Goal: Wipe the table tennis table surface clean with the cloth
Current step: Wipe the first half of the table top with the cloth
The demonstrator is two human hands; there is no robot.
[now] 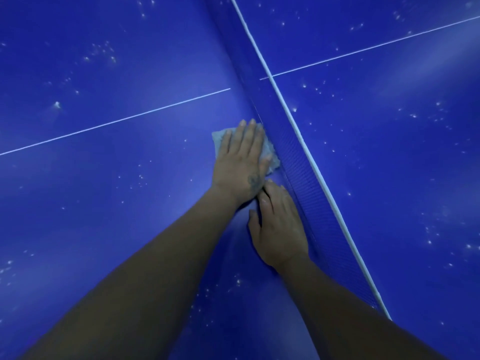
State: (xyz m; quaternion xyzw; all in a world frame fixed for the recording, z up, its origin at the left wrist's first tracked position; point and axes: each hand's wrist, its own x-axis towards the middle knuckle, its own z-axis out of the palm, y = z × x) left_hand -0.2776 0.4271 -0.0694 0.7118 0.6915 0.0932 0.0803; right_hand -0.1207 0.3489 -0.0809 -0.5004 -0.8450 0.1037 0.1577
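Observation:
The blue table tennis table (117,178) fills the view, speckled with white spots and dust. A pale grey cloth (268,152) lies flat on it right at the foot of the net. My left hand (241,162) presses the cloth down with straight, spread fingers, covering most of it. My right hand (279,224) rests flat on the bare table just behind the left one, alongside the net, holding nothing.
The blue net (296,157) with its white top band (306,149) runs diagonally from top centre to lower right, right beside both hands. A thin white centre line (117,121) crosses the near half and continues on the far half (376,46).

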